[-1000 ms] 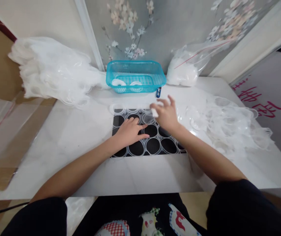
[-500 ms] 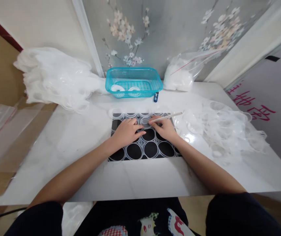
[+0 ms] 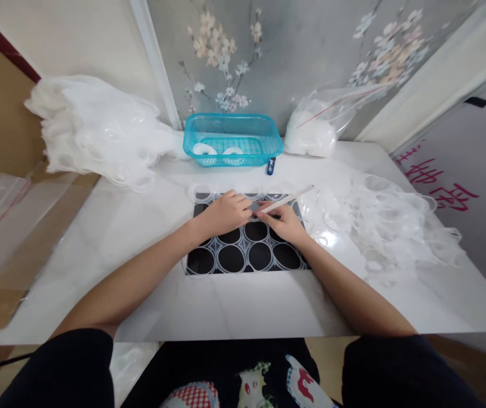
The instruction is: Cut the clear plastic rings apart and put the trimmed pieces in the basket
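The left hand had been shifted up to the far row of clear rings on the black mat, fingers flat and together, beside the right hand, kept pinched on the white stick.

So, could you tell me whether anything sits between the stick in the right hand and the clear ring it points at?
Nothing visible does. The right hand holds the stick with its tip at the clear ring on the black mat. The left hand rests beside the tip, not across its path.
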`<state>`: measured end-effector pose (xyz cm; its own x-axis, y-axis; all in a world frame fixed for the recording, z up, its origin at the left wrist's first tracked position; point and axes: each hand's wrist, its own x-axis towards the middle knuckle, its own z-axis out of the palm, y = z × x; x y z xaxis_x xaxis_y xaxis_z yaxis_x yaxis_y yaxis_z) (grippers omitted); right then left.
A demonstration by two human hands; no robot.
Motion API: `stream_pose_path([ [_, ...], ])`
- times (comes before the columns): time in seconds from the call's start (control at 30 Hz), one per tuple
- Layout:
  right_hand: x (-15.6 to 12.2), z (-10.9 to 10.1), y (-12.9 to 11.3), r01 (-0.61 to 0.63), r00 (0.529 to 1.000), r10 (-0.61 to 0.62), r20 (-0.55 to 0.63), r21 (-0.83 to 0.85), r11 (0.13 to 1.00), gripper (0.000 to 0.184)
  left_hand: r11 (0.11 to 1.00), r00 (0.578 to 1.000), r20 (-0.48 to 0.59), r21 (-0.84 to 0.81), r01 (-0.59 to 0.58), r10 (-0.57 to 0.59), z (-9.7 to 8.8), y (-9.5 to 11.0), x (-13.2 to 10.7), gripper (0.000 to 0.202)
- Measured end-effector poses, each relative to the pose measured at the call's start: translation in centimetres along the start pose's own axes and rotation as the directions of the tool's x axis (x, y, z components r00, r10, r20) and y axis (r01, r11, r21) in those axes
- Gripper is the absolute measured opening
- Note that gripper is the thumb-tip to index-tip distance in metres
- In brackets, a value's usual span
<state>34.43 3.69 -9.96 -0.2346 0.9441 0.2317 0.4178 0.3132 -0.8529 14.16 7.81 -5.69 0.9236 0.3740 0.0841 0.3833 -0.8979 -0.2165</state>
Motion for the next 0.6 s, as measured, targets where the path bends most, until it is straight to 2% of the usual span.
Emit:
stream_pose_path([
  [0.13,-0.1,-0.1,0.0,0.008,1.000,-0.008,0.005,0.005,1.000,0.023,0.999,0.998,0.045,0.018,-0.035,0.034,-0.8,-0.5,0.4,0.018],
  [0.3,-0.2,-0.1,0.0,0.041,0.999,-0.041,0.006,0.004,0.999,0.020,0.990,0.986,0.090,0.023,-0.142,0.140,-1.0,-0.6,1.5,0.022],
  [0.43,-0.2,-0.1,0.1,0.076,0.997,-0.076,0.011,0.003,0.997,0.020,0.980,0.980,0.025,0.016,-0.198,0.198,-0.4,-0.8,2.1,0.019],
  [0.6,-0.1,0.1,-0.1,0.078,0.997,-0.077,0.029,-0.032,0.996,0.018,0.992,0.991,-0.053,-0.022,-0.127,0.126,0.5,-1.7,2.0,0.018],
])
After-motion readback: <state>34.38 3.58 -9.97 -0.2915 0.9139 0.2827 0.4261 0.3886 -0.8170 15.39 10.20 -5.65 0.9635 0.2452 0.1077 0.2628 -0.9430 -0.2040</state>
